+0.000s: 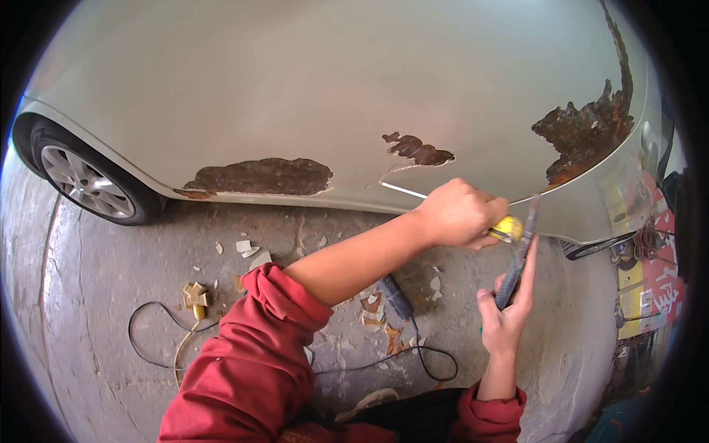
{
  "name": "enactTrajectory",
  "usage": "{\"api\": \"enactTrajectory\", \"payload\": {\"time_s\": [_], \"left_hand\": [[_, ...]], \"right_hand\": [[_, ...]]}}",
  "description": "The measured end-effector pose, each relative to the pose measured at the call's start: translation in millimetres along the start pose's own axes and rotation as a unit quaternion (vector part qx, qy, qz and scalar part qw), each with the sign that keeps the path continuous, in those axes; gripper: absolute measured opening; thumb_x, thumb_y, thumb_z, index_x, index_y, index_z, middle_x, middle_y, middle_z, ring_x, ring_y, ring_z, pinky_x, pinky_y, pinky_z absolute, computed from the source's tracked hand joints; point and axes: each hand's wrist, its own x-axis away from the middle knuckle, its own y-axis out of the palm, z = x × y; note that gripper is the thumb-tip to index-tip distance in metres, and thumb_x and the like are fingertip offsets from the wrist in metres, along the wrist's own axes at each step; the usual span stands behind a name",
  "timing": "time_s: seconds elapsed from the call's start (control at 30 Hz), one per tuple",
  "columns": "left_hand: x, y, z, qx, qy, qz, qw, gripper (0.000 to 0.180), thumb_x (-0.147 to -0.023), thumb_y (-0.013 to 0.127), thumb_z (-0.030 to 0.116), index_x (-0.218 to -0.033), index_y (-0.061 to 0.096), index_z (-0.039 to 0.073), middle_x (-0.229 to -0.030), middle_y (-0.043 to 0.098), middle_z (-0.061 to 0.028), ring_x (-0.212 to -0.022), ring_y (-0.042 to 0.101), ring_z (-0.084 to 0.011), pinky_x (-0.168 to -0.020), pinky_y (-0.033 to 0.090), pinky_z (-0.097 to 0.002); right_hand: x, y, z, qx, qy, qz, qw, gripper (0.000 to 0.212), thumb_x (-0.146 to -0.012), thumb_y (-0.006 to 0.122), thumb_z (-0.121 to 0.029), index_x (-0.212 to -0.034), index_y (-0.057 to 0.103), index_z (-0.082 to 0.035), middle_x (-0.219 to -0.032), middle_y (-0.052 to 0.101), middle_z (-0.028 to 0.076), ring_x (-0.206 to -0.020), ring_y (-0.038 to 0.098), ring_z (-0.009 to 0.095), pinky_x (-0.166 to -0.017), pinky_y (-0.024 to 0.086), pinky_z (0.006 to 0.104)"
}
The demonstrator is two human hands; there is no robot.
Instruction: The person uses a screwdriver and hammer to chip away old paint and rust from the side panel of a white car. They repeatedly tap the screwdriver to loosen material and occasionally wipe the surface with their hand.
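Observation:
My left hand (pixel 461 214) is closed around a screwdriver with a yellow handle end (pixel 507 228). Its thin bright shaft (pixel 403 190) points left, the tip at the pale car body panel (pixel 295 88) just under a small rust-brown bare patch (pixel 421 150). Lower down, my right hand (pixel 508 314) grips a dark grey metal bar-like tool (pixel 517 269), with fingers stretched along it. The bar stands nearly upright, slightly blurred, and its upper part meets or overlaps the screwdriver's yellow end; its exact kind is unclear.
Larger rusty patches (pixel 262 177) mark the panel's lower edge and its right side. A wheel (pixel 85 177) stands at left. On the concrete floor lie paint flakes (pixel 244 246), a dark corded power tool (pixel 396 297) and a yellow cord connector (pixel 196 299). Assorted items (pixel 650 273) line the right.

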Motion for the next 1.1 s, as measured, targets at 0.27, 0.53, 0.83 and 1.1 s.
{"api": "enactTrajectory", "payload": {"time_s": [0.27, 0.53, 0.83, 1.1], "left_hand": [[4.9, -0.8, -0.2, 0.031, -0.036, 0.004, 0.999, 0.036, -0.068, 0.078, 0.03, -0.08, 0.051, 0.01, -0.066, 0.056, -0.0072, -0.061, 0.063, -0.0307, -0.052, 0.05, -0.0434], [-12.3, -8.4, 30.2, 0.021, 0.039, -0.027, 0.999, 0.038, -0.064, 0.08, 0.03, -0.079, 0.052, 0.01, -0.067, 0.059, -0.0054, -0.063, 0.065, -0.0281, -0.052, 0.052, -0.0425], [-5.8, -0.8, 25.1, -0.012, 0.039, -0.1, 0.994, 0.034, -0.064, 0.078, 0.027, -0.079, 0.053, 0.009, -0.067, 0.059, -0.0063, -0.062, 0.065, -0.0285, -0.051, 0.052, -0.0428], [-10.5, -5.0, 22.3, -0.012, 0.031, -0.079, 0.996, 0.036, -0.065, 0.079, 0.029, -0.081, 0.053, 0.009, -0.066, 0.059, -0.0054, -0.063, 0.065, -0.0283, -0.051, 0.052, -0.0429]], "right_hand": [[-2.8, -22.2, -19.7, -0.117, 0.007, 0.217, 0.969, 0.096, -0.079, 0.06, -0.003, -0.161, 0.01, -0.004, -0.092, 0.047, 0.011, -0.066, 0.044, 0.013, -0.056, 0.042, 0.0249], [1.1, -17.7, -18.5, -0.135, 0.019, 0.236, 0.962, 0.092, -0.082, 0.058, -0.004, -0.161, 0.011, -0.008, -0.094, 0.048, 0.011, -0.062, 0.042, 0.012, -0.051, 0.039, 0.0243], [31.9, 1.7, -17.8, -0.256, 0.167, 0.147, 0.941, 0.094, -0.083, 0.06, -0.003, -0.162, 0.011, -0.016, -0.097, 0.052, 0.009, -0.062, 0.048, 0.009, -0.051, 0.043, 0.0233], [23.4, -8.1, -17.5, -0.215, 0.105, 0.228, 0.944, 0.096, -0.083, 0.061, -0.005, -0.162, 0.009, -0.015, -0.1, 0.05, 0.009, -0.065, 0.046, 0.01, -0.051, 0.041, 0.0231]]}}
